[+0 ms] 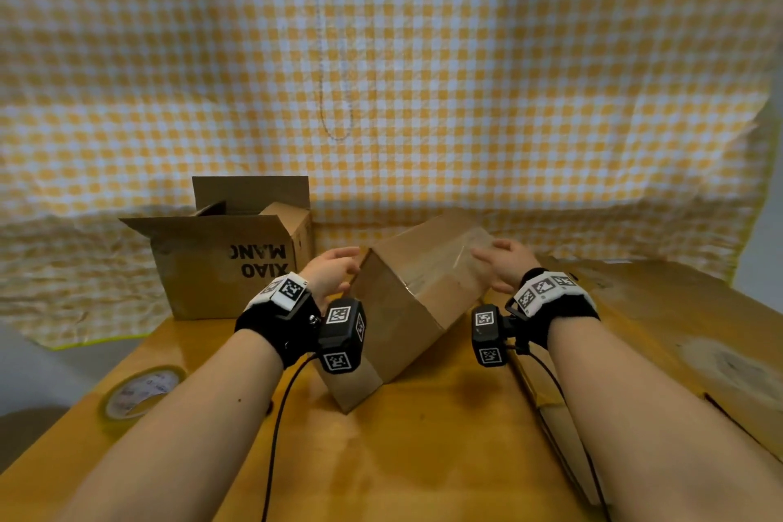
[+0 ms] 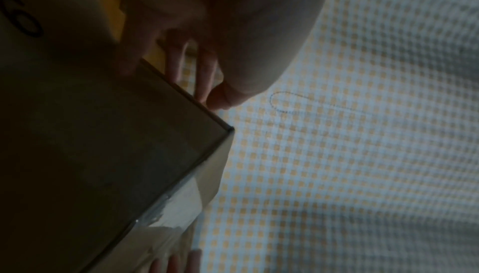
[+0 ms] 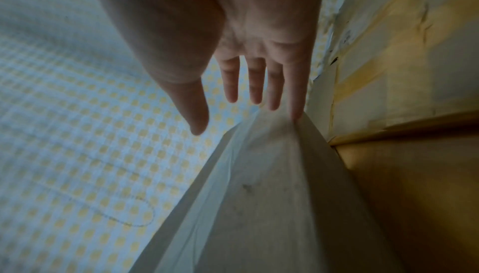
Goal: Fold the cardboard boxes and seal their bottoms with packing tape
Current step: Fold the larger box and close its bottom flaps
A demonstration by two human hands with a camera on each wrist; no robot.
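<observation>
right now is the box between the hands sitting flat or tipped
Tipped. The box stands on one lower edge on the table, its taped face angled upward, with the left hand and right hand on it.

My wooden table (image 1: 445, 428) is glossy yellow-brown. Behind its far edge hangs a yellow-and-white checked cloth (image 1: 466, 76), wrinkled where it drapes onto the table's far-left side. A thin looped cord (image 1: 337, 114) dangles against the cloth above the table.

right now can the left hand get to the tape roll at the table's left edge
Probably yes. The tape roll lies flat near the left table edge, with bare tabletop around it. The left hand is open against the tilted box, so it would first have to let go.
</observation>
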